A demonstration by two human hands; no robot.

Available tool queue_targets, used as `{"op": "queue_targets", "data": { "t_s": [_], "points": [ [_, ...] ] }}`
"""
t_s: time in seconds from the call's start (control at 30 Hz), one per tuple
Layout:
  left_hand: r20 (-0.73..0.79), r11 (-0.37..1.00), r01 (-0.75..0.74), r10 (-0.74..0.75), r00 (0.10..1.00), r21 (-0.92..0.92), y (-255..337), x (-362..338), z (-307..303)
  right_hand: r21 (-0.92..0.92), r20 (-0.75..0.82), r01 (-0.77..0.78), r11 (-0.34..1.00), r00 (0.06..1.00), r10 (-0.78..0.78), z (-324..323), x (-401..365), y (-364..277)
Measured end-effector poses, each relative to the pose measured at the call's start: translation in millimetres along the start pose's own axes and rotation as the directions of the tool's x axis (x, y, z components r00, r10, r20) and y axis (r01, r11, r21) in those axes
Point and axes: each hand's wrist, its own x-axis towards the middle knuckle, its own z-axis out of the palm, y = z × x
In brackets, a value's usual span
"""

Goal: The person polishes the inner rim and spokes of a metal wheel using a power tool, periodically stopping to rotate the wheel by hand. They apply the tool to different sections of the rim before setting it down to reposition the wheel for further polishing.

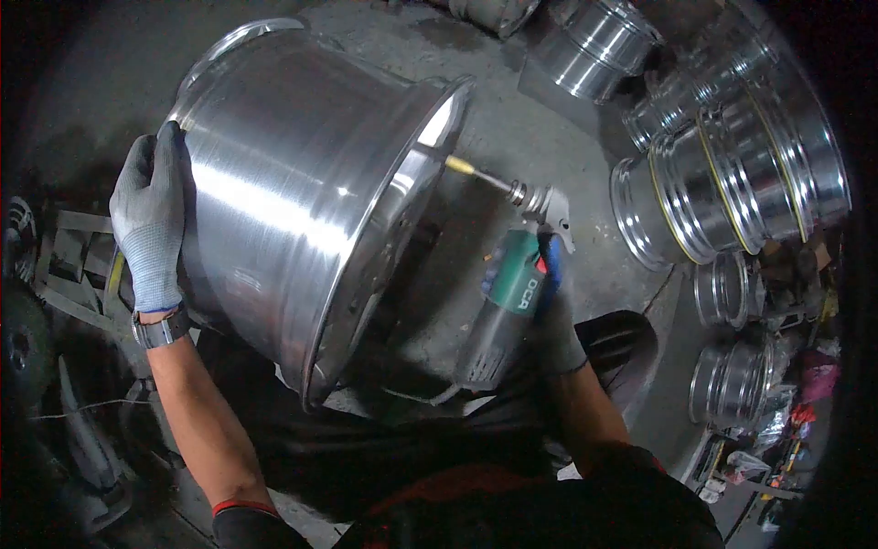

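Observation:
A large polished metal wheel rim (265, 183) lies tilted on its side across my lap. My gloved left hand (151, 206) presses against the left side of its barrel, fingers along the surface, steadying it. My gloved right hand (560, 320) is wrapped around a green and dark electric grinder (512, 293) marked DCA; its fingers are partly hidden behind the body. From the grinder's head, a thin shaft with a yellow tip (460, 165) points left at the rim's front lip. The tip is at or very near the lip; contact cannot be made out.
Several shiny wheel rims (722, 178) are stacked on the right, with another rim (599, 50) at the top and more rims (732, 380) lower right. Cluttered bags and tools (777, 430) lie at the right edge. A metal frame (78, 270) stands at the left.

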Motion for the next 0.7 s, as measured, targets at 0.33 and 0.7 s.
{"op": "queue_targets", "data": {
  "t_s": [0.33,0.7],
  "points": [
    [-0.012,1.0,-0.017,0.017,1.0,0.005,15,-8,-4,-0.027,-0.017,-0.036,0.999,0.999,0.035,10,-5,-13],
    [-0.004,1.0,0.013,-0.013,1.0,0.002,0,0,0,-0.132,0.021,0.058,0.99,0.998,-0.055,9,-4,-20]
  ]
}}
